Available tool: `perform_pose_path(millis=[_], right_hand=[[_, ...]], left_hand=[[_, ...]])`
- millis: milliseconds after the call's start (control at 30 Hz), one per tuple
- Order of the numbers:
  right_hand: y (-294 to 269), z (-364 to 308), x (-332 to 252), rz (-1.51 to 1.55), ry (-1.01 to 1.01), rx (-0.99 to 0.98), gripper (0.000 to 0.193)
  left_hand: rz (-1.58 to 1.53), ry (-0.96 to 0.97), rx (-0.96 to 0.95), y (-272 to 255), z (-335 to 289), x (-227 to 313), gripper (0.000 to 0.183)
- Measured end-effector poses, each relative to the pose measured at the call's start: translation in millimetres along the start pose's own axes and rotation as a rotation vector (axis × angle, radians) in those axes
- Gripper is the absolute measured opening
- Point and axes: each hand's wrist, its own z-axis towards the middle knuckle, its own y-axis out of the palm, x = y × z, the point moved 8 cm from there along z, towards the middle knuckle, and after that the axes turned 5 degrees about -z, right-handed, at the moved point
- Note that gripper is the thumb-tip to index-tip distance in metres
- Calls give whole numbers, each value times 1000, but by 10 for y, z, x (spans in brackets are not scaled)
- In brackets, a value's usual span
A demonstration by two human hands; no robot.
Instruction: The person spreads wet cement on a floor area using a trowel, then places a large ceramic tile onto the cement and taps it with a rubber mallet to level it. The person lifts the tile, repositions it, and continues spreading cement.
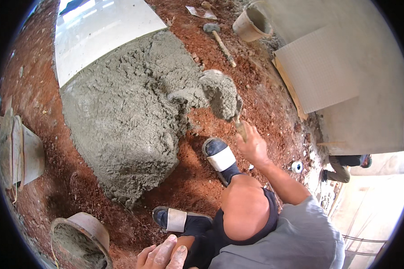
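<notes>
My right hand (pixel 255 145) is closed around the handle of a trowel (pixel 240 127). A thick heap of wet grey mortar (pixel 220 93) covers its blade. The loaded trowel is at the right edge of a broad, rough mortar bed (pixel 125 112) spread over red soil. At the lower edge, my left hand (pixel 162 254) is near my bent leg, its fingers apart and nothing seen in them; its palm is hidden. A glossy white tile (pixel 107 33) lies at the far end of the bed.
A mortar-smeared bucket (pixel 87 228) is at lower left, and more buckets (pixel 31 154) stand at the left. A mallet (pixel 220 42) and another bucket (pixel 251 24) are at the far right. A tile (pixel 318 71) leans against the wall. Another person (pixel 343 168) is at the right.
</notes>
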Motion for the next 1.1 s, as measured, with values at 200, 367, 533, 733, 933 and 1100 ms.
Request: perform_pose_path(millis=[200,367,533,733,933,1100], right_hand=[[449,431,202,3,194,67,61],[-330,1030,587,51,168,-146,46],[-224,1907,195,14,-144,-507,40],[327,1493,526,-59,-124,-666,43],[371,1032,915,-154,-140,-583,43],[-79,1682,934,75,-223,-630,47]], left_hand=[[-6,94,29,4,59,194,51],[-68,120,-83,78,218,109,54],[48,-16,-142,175,337,-13,53],[97,-229,-52,111,442,-67,44],[189,-276,28,146,790,-92,42],[269,-308,-38,299,1056,-53,41]])
